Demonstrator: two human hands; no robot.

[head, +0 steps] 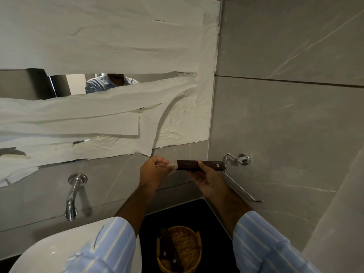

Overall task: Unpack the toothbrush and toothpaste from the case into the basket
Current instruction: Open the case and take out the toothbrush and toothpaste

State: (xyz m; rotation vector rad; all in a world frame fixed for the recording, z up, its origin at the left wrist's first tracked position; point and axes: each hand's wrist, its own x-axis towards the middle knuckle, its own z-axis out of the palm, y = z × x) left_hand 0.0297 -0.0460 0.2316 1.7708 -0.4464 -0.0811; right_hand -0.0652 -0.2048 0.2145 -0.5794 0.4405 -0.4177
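The right hand (206,178) grips the case (199,165), the left hand (155,170) pinches something pale at its mouth, and the basket (179,251) below waits

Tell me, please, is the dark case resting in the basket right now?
No, the dark case is held up in the right hand, well above the basket.

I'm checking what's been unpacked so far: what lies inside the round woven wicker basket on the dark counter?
Inside the round woven wicker basket lies a dark brown flat piece with small metal studs, leaning along its left side. The basket's near edge is cut off by the frame, so anything there is unseen.
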